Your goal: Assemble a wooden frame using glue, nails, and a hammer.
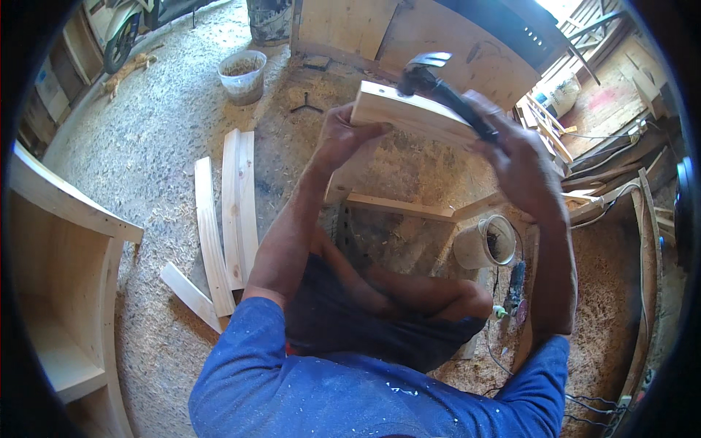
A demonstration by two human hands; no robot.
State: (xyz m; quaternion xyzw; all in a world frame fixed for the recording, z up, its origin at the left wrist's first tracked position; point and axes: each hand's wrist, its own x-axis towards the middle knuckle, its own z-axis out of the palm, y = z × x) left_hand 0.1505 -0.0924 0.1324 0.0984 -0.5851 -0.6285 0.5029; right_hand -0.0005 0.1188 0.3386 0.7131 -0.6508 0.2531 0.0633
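Observation:
My left hand [345, 137] grips the near-left end of a pale wooden board [409, 113], with the thumb on its near face and the fingers behind it. The board stands on edge, and a dark nail or hole shows in its top. My right hand [520, 157] is closed round the dark handle of a claw hammer [454, 101]. The hammer's head is at the board's top edge; I cannot tell whether it touches. Lower down, a wooden rail [400, 207] runs between my left forearm and a white bucket; how it joins the board is hidden.
Several loose wooden strips [213, 233] lie at my left, beside a wooden cabinet [62, 358]. A white bucket [475, 247] and a power tool [517, 283] with cords are by my right knee. Another bucket [243, 82] stands farther off. Sawdust covers the floor.

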